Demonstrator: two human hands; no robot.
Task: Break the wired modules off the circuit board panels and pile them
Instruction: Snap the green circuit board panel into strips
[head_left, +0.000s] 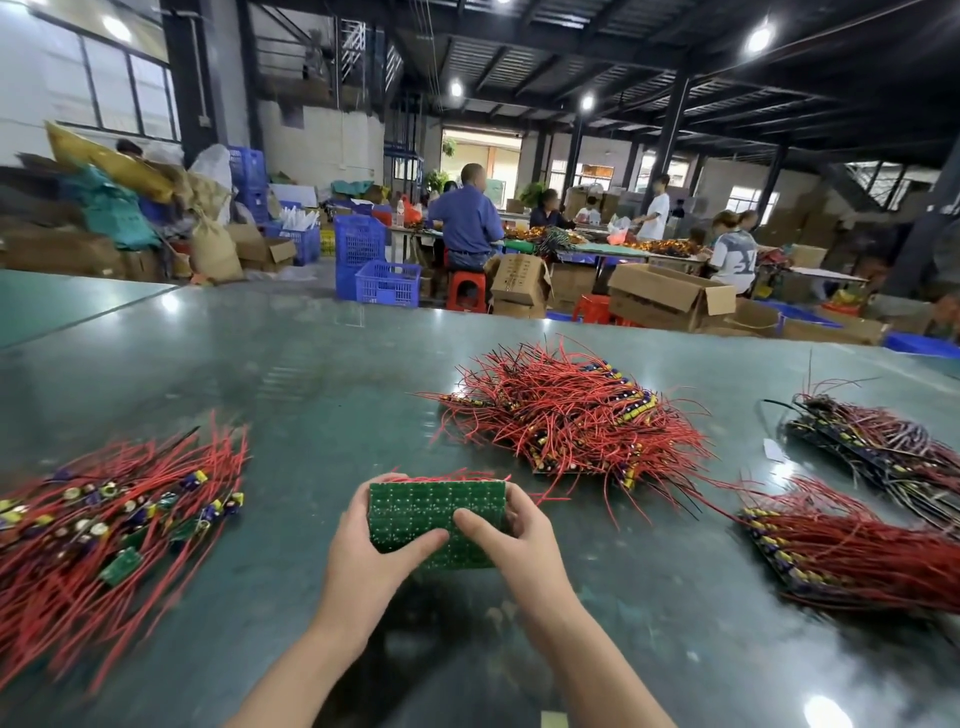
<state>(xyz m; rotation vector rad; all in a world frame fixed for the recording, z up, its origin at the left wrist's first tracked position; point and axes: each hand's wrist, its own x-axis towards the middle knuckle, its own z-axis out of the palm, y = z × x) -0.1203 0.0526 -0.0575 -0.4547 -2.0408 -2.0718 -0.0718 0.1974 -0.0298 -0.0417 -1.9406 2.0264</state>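
A dark green table (291, 374) fills the lower view; everything below is placed from the green circuit board panel (437, 506) held above the table's near middle.

Left of the panel, at the table's left edge, lies a spread pile of separated modules (104, 514), small green boards with yellow and purple parts among long red wires; beyond the panel and to its right sits a bigger, tangled heap of red-wired modules (571, 415); right of the panel, well apart, rests a stack of unbroken panels (841, 545) with red wires streaming off them; farther right and back, a darker stack of panels (883, 452) lies near the table's right edge, with a small white scrap (774, 449) just beside it.

Far beyond the panel, past the table's far edge, stand blue crates (387, 283), open cardboard boxes (670, 293) and red stools (466, 291), with several people seated or standing at other benches.

The panel is tilted up with its solder side toward the camera; red wires show along its upper edge; the left hand (363, 551) grips its left end, thumb laid across the face, fingers curled behind; the right hand (514, 540) grips the right end, thumb pressed on the face just beside the left thumb, fingers wrapped round the right edge.
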